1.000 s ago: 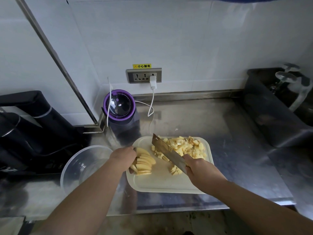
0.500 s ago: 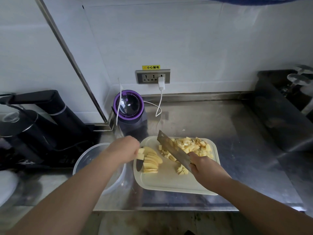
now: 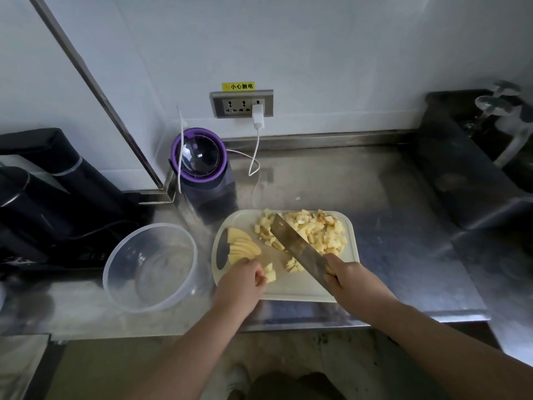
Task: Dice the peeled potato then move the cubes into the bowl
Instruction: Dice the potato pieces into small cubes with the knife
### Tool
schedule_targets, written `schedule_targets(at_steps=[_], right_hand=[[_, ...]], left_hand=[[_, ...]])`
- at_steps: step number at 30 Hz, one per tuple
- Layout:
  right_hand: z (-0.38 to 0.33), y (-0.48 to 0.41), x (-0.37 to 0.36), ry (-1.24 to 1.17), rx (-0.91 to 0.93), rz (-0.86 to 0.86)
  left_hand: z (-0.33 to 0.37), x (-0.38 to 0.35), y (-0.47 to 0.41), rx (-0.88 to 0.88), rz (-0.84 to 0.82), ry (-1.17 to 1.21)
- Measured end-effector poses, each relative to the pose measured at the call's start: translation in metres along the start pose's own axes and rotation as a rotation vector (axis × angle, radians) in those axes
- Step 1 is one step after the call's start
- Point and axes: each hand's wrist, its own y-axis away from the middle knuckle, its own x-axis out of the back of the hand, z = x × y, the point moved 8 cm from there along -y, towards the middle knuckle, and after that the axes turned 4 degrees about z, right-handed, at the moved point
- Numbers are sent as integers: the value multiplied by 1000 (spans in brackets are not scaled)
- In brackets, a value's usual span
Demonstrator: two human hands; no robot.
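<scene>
The left hand (image 3: pixel 242 280) sits at the near left of the cutting board (image 3: pixel 288 295), its fingers curled and pinching a small stack of potato pieces (image 3: pixel 269 274) at its fingertips. The right hand (image 3: pixel 350 280) is closed around the handle of the cleaver (image 3: pixel 297 249), whose blade runs diagonally from far left to near right. The pinched stack lies between the two hands, just left of the blade, so the next cut probably needs the blade brought leftward and across it. A fan of uncut slices (image 3: pixel 242 246) lies just beyond the left hand at the board's left end. The pile of diced cubes (image 3: pixel 317 232) is heaped on the far right part of the board, beyond the blade. The clear bowl (image 3: pixel 115 255) stands on the table (image 3: pixel 389 197) left of the board, nearer the left hand, and no cubes show in it.
</scene>
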Motion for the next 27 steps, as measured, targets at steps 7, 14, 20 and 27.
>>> schedule_targets(at_steps=[7, 14, 20, 27], right_hand=[[4, 3, -3, -6, 1, -12], [9, 2, -2, -10, -10, -36], [10, 4, -4, -15, -1, -43], [9, 2, -5, -36, 5, -28]], left_hand=[[10, 8, 4, 22, 118, 73], [-26, -31, 24, 801, -115, 1124], [-11, -53, 50, 1243, -108, 1764], [-11, -57, 54, 1284, -55, 1779]])
